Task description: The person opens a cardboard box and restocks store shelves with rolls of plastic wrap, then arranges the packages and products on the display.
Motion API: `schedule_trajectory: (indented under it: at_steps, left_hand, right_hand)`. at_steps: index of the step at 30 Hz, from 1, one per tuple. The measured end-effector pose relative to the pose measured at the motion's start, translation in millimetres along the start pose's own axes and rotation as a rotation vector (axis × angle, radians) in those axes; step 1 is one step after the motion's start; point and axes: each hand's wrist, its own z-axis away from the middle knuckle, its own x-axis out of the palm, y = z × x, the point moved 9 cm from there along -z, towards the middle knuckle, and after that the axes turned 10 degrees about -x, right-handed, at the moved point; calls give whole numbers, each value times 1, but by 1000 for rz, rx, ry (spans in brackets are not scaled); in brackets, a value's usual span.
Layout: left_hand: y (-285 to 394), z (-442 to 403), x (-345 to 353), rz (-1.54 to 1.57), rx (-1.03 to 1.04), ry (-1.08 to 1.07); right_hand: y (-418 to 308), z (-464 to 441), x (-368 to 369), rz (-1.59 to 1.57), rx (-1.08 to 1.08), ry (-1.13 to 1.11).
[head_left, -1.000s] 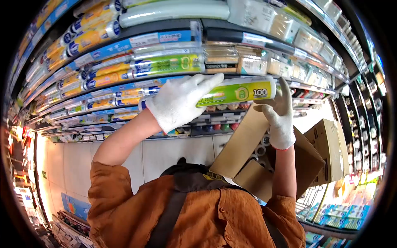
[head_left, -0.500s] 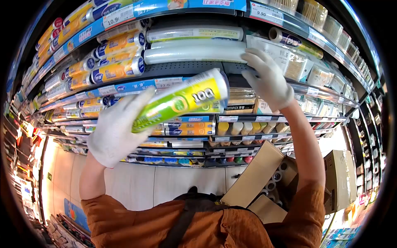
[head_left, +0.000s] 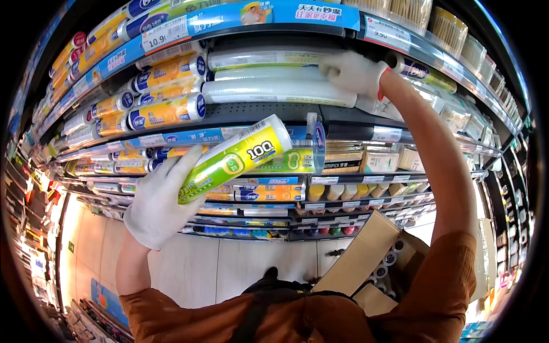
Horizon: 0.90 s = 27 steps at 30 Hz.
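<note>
A bare strip of perforated shelf lay open before the white rolls — yellow rolls walled its left end. Above the white rolls, a dark gap ran under the blue shelf edge, its right side blocked by the right hand. The green roll in the left hand slanted across the front.

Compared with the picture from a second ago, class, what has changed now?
The right hand has left the roll's end and reached up to the white rolls on the shelf; whether it touches them is unclear. The green-and-yellow roll has shifted left and now slants. The left hand still holds it; the open cardboard box remains at the person's right.
</note>
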Motion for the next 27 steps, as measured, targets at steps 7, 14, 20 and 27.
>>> schedule_trajectory:
  at_steps: [7, 14, 20, 27]
  left_hand:
    - [0, 9, 4, -21, 5, -25]
    - [30, -15, 3, -158, 131, -74]
    - [61, -80, 10, -313, 263, -14]
    - [83, -139, 51, -320, 373, -135]
  right_hand:
    - [-19, 25, 29, 173, -144, 1]
    - [-59, 24, -8, 829, -365, 304]
    - [-36, 28, 2, 714, -311, 251]
    - [-33, 28, -30, 734, -308, 207]
